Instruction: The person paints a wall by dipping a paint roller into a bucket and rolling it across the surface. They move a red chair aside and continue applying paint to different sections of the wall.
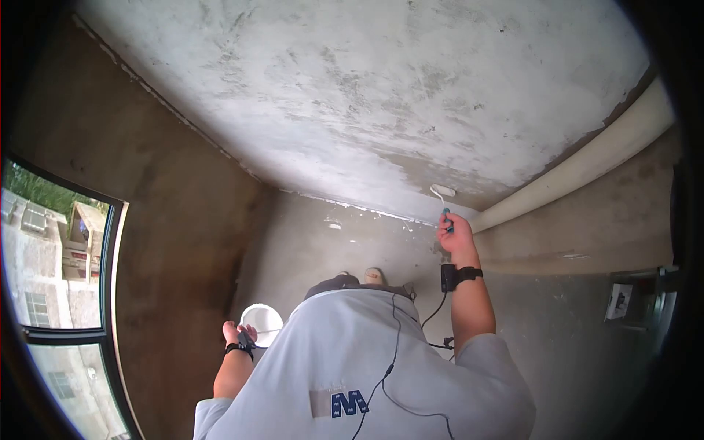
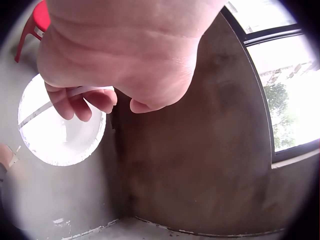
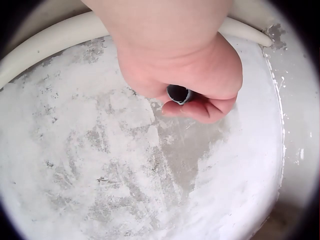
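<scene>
My right hand (image 1: 457,236) grips the teal handle of a paint roller (image 1: 444,190), and its white sleeve lies at the low right part of the wall (image 1: 352,110). That wall is coated patchily in white, with a bare grey patch around the roller. In the right wrist view, the dark hollow handle end (image 3: 178,94) shows within the curled fingers. Down at my left side, my left hand (image 1: 239,334) holds a white bucket (image 1: 262,306) by its band-like handle (image 2: 37,112). The bucket's inside looks bright white in the left wrist view.
A thick pale pipe (image 1: 572,165) runs along the wall's right side. Brown wall (image 1: 183,220) and a dark-framed window (image 1: 114,271) stand at left. White splashes (image 1: 335,226) mark the floor. Cables hang across my shirt. A red stool (image 2: 40,17) stands behind the bucket.
</scene>
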Action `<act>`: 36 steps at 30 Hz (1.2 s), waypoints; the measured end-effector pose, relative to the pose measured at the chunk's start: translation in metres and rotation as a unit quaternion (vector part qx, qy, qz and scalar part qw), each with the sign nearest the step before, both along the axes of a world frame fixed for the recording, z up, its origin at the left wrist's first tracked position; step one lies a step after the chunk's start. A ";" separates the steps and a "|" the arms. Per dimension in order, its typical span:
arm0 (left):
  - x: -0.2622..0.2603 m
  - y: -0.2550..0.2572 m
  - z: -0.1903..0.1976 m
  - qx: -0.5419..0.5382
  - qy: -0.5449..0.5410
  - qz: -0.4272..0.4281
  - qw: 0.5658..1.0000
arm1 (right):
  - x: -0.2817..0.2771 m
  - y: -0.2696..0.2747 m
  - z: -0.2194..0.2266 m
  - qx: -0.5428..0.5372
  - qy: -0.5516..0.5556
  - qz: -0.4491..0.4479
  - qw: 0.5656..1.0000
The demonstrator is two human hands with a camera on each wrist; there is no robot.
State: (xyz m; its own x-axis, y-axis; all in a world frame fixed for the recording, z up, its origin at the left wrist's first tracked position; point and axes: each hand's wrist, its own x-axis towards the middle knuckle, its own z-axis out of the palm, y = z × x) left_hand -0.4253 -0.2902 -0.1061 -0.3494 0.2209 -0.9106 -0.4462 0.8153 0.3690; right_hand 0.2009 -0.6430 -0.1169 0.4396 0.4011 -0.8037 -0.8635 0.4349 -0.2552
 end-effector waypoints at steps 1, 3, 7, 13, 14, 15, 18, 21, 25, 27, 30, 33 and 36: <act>0.003 0.004 -0.004 -0.005 -0.004 -0.002 1.000 | -0.002 0.003 0.005 -0.004 -0.012 0.008 1.000; 0.006 0.012 -0.010 -0.017 -0.023 0.006 1.000 | -0.009 0.006 0.018 0.000 -0.017 0.008 1.000; 0.021 0.029 -0.016 -0.011 -0.023 0.003 1.000 | -0.032 0.011 0.067 -0.016 -0.060 -0.002 0.998; 0.049 0.057 -0.009 -0.032 -0.032 -0.055 0.997 | -0.072 0.019 0.132 -0.047 -0.174 0.006 0.984; 0.047 0.061 -0.017 -0.032 -0.040 -0.083 0.995 | -0.079 0.021 0.139 -0.052 -0.188 0.002 0.981; 0.044 0.064 -0.025 -0.031 -0.048 -0.110 0.992 | -0.088 0.022 0.145 -0.058 -0.192 -0.010 0.980; 0.049 0.069 -0.046 -0.049 -0.036 -0.086 0.994 | -0.102 0.028 0.157 -0.105 -0.233 0.013 0.967; 0.052 0.061 -0.052 -0.056 -0.046 -0.098 0.993 | -0.107 0.031 0.153 -0.126 -0.230 0.016 0.965; 0.050 0.068 -0.045 -0.051 -0.039 -0.119 0.991 | -0.115 0.034 0.146 -0.127 -0.220 -0.016 0.967; 0.047 0.076 -0.049 -0.058 -0.044 -0.103 0.992 | -0.114 0.034 0.146 -0.120 -0.213 -0.022 0.969; 0.044 0.085 -0.059 -0.075 -0.049 -0.089 0.992 | -0.107 0.033 0.143 -0.111 -0.203 -0.038 0.972; 0.050 0.079 -0.056 -0.078 -0.052 -0.103 0.990 | -0.093 0.031 0.136 -0.104 -0.211 -0.034 0.971; 0.066 0.061 -0.029 -0.033 -0.040 -0.111 0.992 | -0.078 0.031 0.135 -0.114 -0.219 -0.038 0.968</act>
State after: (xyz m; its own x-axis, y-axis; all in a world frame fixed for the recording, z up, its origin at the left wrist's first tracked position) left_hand -0.3592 -0.2288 -0.1352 -0.2239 0.2232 -0.9487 -0.2787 0.9181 0.2817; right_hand 0.1234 -0.6117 0.0181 0.7795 0.1881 -0.5975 -0.6184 0.3828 -0.6864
